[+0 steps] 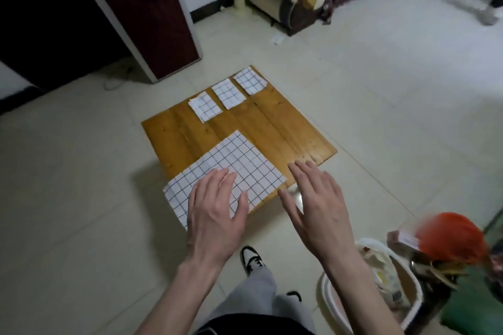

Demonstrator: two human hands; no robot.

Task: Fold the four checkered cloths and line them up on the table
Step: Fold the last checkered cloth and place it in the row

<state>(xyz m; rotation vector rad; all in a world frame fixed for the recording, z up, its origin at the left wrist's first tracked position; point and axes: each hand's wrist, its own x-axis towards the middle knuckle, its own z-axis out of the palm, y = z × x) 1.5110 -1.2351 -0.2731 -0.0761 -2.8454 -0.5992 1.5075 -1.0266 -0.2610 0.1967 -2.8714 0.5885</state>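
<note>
Large checkered cloth (231, 168) lies flat on the near-left part of the wooden counter (285, 133), its near corner hanging past the edge. Left hand (217, 206) hovers over it at 6 o'clock, fingers straight, holding nothing. Right hand (315, 204) at the cloth's 4 o'clock, flat, also holding nothing. Three folded cloths (228, 93) in a row at 12 o'clock. No readable writing. Tiled floor (81, 185), bin (381, 280) at 4 o'clock.

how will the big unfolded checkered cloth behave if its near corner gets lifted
The big checkered cloth looks thin and flat, so it will probably droop rather than hold its shape. Its near corner already overhangs the wooden table, so it may slide off easily. It likely weighs little; the left hand over it would help to hold it down.
</note>
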